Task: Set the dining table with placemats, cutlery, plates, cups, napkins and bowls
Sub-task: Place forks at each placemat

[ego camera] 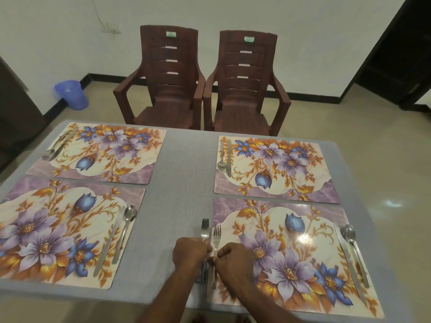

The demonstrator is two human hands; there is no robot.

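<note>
Separating forks: left hand (190, 252) gripping fork bundle (204, 231) just left of near-right placemat (291, 252), right hand (233, 259) pinching single fork (217, 238) at mat's left edge; lay parallel, tines far, keep bundle clamped.

Two brown plastic chairs (161, 80) (245, 85) stand side by side at the far edge of the table (184, 173), which has a grey cloth. Behind them is a white wall (210, 12) with a dark skirting. The floor (373, 145) is glossy beige tile. A blue bin (71, 94) sits far left; a dark doorway (401, 57) opens far right.
</note>
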